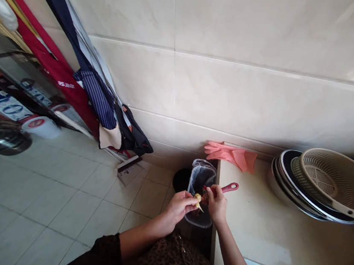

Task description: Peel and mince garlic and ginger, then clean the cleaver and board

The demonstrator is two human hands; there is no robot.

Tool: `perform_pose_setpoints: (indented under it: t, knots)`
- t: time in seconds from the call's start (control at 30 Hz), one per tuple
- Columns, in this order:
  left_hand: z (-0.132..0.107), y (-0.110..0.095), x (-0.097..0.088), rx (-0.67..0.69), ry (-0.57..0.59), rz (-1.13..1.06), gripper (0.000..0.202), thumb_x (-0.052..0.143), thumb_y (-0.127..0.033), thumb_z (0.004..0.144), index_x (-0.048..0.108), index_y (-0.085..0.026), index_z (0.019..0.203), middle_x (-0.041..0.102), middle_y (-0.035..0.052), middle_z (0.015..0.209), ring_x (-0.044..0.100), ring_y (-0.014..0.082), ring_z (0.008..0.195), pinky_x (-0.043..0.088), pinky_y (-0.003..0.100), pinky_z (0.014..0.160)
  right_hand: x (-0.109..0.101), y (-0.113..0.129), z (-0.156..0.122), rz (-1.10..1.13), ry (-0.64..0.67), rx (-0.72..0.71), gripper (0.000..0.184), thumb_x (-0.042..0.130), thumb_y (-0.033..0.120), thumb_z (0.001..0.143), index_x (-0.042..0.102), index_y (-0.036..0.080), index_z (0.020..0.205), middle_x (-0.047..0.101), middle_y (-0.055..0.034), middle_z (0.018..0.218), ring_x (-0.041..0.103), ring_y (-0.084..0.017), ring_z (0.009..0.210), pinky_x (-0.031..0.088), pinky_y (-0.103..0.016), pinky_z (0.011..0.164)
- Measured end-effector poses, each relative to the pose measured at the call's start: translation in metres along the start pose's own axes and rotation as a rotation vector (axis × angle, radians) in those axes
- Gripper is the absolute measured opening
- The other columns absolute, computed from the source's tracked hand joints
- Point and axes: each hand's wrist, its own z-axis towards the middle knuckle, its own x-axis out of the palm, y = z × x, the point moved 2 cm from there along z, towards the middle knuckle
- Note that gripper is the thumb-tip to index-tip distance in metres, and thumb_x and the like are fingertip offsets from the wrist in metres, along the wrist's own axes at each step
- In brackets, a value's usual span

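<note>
My left hand (179, 206) holds a small pale piece of ginger root (198, 200) with its pointed end downward. My right hand (216, 204) grips a red-handled peeler (230, 188), and the blade is hidden at the ginger between my fingers. Both hands are right above a small bin lined with a transparent plastic bag (201, 168), standing on the floor next to the counter's edge. The bag's contents are hard to make out behind my hands.
A beige counter (264, 233) runs along the tiled wall on the right, with pink rubber gloves (230, 155), stacked dark-rimmed dishes (286, 184) and a plastic colander (329, 179). A short broom (129, 168), hanging clothes (97, 101) and a tiled floor (59, 195) lie to the left.
</note>
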Motion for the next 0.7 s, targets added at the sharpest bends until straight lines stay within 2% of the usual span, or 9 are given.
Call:
perform_pose_setpoints:
  t: [0.13,0.23,0.4,0.57,0.7]
  knots:
    - [0.002,0.001,-0.001,0.019,-0.061,0.047,0.034,0.087,-0.021,0.045,0.057,-0.013,0.06,0.061,-0.0005,0.06,0.06,0.012,0.06,0.049,0.026,0.065,-0.001,0.005,-0.004,-0.033,0.089,-0.098,0.03,0.05,0.053,0.083,0.053,0.023,0.085,0.066,-0.0006,0.067,0.061,-0.017,0.055,0.048,-0.026,0.052]
    - [0.005,0.005,-0.001,0.013,-0.026,0.049,0.033,0.086,-0.019,0.046,0.057,-0.013,0.06,0.06,-0.0014,0.059,0.059,0.0116,0.058,0.049,0.026,0.065,0.001,0.008,-0.005,-0.095,0.154,-0.172,0.024,0.051,0.047,0.084,0.054,0.023,0.083,0.065,0.0002,0.065,0.059,-0.016,0.054,0.046,-0.026,0.053]
    - [0.008,0.008,-0.005,-0.06,0.056,-0.048,0.035,0.088,-0.02,0.046,0.06,-0.013,0.065,0.066,0.0028,0.07,0.062,0.0131,0.066,0.05,0.026,0.071,-0.001,0.001,0.0,0.059,0.05,-0.004,0.028,0.051,0.051,0.082,0.05,0.023,0.084,0.065,-0.0006,0.066,0.062,-0.017,0.054,0.049,-0.027,0.051]
    - [0.01,0.012,-0.007,-0.101,0.098,-0.141,0.031,0.087,-0.02,0.049,0.063,-0.012,0.067,0.066,0.0016,0.07,0.062,0.0108,0.068,0.049,0.023,0.075,0.004,0.013,-0.011,0.013,0.114,-0.144,0.028,0.052,0.051,0.082,0.053,0.022,0.084,0.062,0.0009,0.063,0.056,-0.015,0.052,0.046,-0.025,0.051]
    - [0.007,0.013,-0.006,-0.115,0.154,-0.135,0.033,0.088,-0.019,0.049,0.06,-0.013,0.066,0.066,0.0022,0.069,0.064,0.0128,0.069,0.05,0.025,0.075,0.003,0.006,-0.009,-0.005,0.041,-0.107,0.03,0.051,0.052,0.083,0.052,0.022,0.085,0.064,-0.0001,0.064,0.058,-0.016,0.051,0.046,-0.026,0.05]
